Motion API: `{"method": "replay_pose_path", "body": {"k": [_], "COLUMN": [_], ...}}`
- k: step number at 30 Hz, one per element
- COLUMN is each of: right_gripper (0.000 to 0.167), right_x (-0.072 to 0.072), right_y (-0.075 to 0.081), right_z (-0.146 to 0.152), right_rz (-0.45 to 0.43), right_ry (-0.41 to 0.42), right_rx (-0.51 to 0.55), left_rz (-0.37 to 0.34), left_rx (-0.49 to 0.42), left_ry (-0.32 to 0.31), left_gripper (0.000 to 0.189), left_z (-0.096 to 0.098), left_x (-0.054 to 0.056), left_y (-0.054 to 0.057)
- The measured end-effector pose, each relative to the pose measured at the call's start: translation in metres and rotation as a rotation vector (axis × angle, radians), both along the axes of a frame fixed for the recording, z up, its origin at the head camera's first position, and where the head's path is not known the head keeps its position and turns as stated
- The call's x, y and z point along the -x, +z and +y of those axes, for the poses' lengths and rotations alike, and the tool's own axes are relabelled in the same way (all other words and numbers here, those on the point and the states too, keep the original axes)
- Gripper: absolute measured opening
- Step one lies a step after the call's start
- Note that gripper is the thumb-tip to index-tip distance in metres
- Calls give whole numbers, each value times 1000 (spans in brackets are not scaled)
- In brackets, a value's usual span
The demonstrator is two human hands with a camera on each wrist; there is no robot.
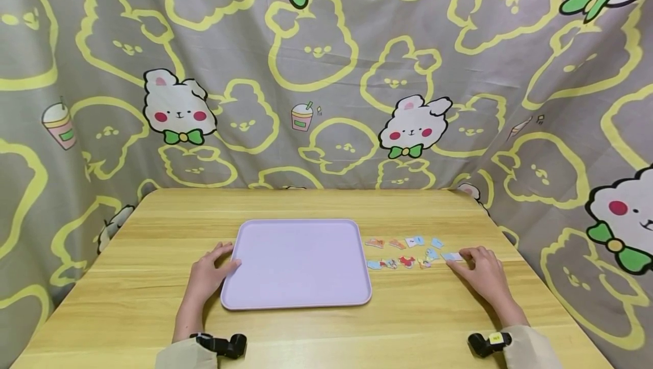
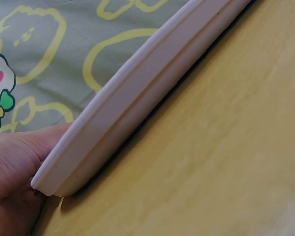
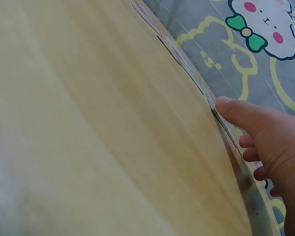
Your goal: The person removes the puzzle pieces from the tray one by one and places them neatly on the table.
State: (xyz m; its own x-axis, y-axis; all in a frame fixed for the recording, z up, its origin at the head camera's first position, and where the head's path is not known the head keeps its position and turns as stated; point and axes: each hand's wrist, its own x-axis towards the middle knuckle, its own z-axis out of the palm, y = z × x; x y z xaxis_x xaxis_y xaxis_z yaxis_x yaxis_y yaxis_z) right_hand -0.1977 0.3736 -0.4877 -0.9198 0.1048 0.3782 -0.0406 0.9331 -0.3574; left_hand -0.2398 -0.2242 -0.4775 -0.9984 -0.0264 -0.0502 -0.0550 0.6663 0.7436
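A pale purple tray [image 1: 296, 264] lies on the wooden table, slightly left of centre. My left hand [image 1: 208, 274] grips its left edge, with the thumb over the rim; the left wrist view shows the tray's side wall [image 2: 118, 101] close up. At the far end of a group of flat cut-out puzzle pieces, my right hand [image 1: 483, 274] pinches a light blue and white puzzle piece [image 1: 452, 256] between thumb and fingers. In the right wrist view the thumb [image 3: 236, 109] meets the thin edge of the pieces, seen almost side-on.
Right of the tray, several puzzle pieces lie in two loose rows, among them an orange piece [image 1: 374, 242], a red piece [image 1: 406, 262] and a blue piece [image 1: 437, 242]. A patterned curtain [image 1: 326, 74] hangs behind and beside the table [image 1: 306, 338].
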Motion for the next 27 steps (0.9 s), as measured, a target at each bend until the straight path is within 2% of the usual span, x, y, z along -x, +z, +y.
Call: {"method": "replay_pose_path", "body": {"k": [9, 18, 22, 27], "right_gripper": [42, 43, 47, 48], "right_x": [5, 14, 18, 24], "right_y": [0, 6, 7, 8], "right_z": [-14, -40, -51, -69], "right_rz": [66, 30, 1, 4], "right_ry": [19, 65, 77, 88], "right_rx": [28, 68, 69, 48], "left_rz": [17, 48, 112, 206], "left_rx": [5, -23, -2, 60], "left_ry": [13, 46, 35, 37], "left_gripper": [55, 62, 60, 65], "left_z": [-1, 1, 4, 14], "left_x": [-1, 0, 1, 2], "left_y": [0, -4, -3, -1]}}
